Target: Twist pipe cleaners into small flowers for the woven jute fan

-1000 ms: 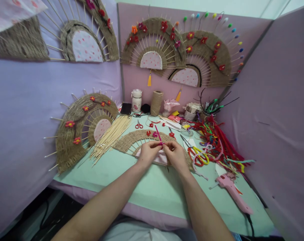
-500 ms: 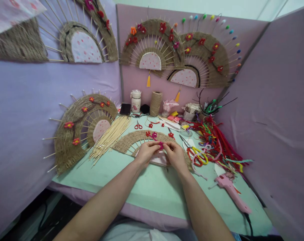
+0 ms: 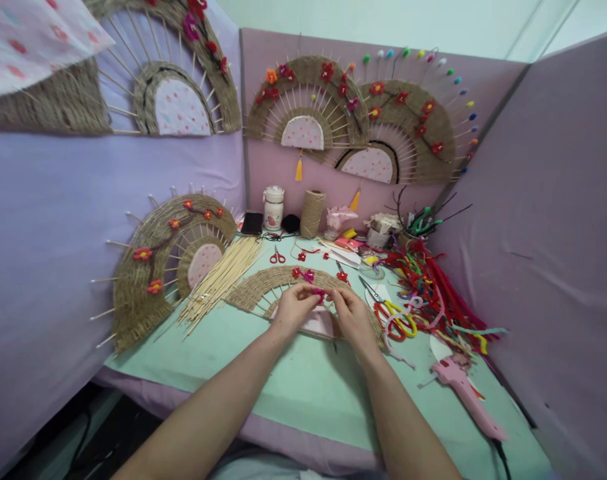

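Note:
Between my fingertips is a small magenta pipe-cleaner flower (image 3: 319,294), raised over a twine-wrapped fan (image 3: 256,285) that lies on the table. My left hand (image 3: 296,310) pinches the flower from the left. My right hand (image 3: 351,317) meets it from the other side, thumb and fingertips pressed together at its edge. Red and magenta flowers (image 3: 308,275) sit on the fan's top band, and a red flower (image 3: 342,275) lies farther right. A pale half-round panel (image 3: 317,323) of the fan shows beneath my hands, partly covered by them.
Yellow-handled scissors (image 3: 401,319) and a heap of coloured pipe cleaners (image 3: 428,280) lie to the right, with a pink glue gun (image 3: 468,393) nearer me. Thin wooden sticks (image 3: 218,280) and small red scissors (image 3: 277,256) are to the left. A twine spool (image 3: 312,213) stands behind.
My head view has tilted slightly, so everything sits a little lower. Both hands stay at the magenta flower, with the fingers shifted slightly and the right fingertips now at its edge.

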A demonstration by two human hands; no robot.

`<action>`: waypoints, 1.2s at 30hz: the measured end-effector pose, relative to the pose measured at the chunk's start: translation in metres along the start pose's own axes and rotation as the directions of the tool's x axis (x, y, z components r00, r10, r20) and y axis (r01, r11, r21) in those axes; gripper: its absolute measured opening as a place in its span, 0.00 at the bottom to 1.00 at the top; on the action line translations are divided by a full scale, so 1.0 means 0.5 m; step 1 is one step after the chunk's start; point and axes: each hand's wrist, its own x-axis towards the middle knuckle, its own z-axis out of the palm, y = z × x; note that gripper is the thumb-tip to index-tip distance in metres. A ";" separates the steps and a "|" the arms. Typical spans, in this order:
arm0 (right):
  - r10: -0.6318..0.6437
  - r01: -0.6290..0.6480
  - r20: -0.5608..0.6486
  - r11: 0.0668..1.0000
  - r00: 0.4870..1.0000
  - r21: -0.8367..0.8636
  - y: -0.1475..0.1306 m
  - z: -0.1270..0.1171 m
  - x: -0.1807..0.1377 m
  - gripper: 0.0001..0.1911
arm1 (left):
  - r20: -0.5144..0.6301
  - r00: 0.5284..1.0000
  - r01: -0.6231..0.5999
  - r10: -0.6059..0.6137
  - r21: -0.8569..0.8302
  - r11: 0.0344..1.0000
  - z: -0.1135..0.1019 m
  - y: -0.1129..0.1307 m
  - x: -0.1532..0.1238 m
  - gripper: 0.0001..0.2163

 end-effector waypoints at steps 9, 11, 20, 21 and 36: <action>-0.163 0.162 0.006 0.973 0.987 -0.165 0.006 0.002 -0.003 0.10 | 0.029 1.000 0.010 -0.009 -0.010 1.000 0.003 0.015 -0.009 0.06; -0.279 0.278 0.029 0.933 0.960 -0.229 0.005 0.000 -0.003 0.09 | 0.040 0.998 0.037 -0.037 0.000 0.999 0.004 0.021 -0.012 0.05; -0.215 0.217 0.049 0.974 0.975 -0.056 -0.008 -0.010 0.001 0.11 | 0.102 0.995 -0.014 0.015 -0.008 1.000 0.000 0.022 -0.010 0.08; -0.153 0.153 0.028 0.988 0.988 0.004 -0.007 -0.012 0.002 0.12 | 0.113 0.993 -0.041 0.043 -0.026 0.999 0.000 0.024 -0.011 0.08; 0.269 -0.387 0.278 0.655 0.922 0.649 -0.020 -0.023 0.004 0.12 | 0.519 0.848 0.060 0.113 -0.305 0.950 -0.003 0.029 -0.032 0.11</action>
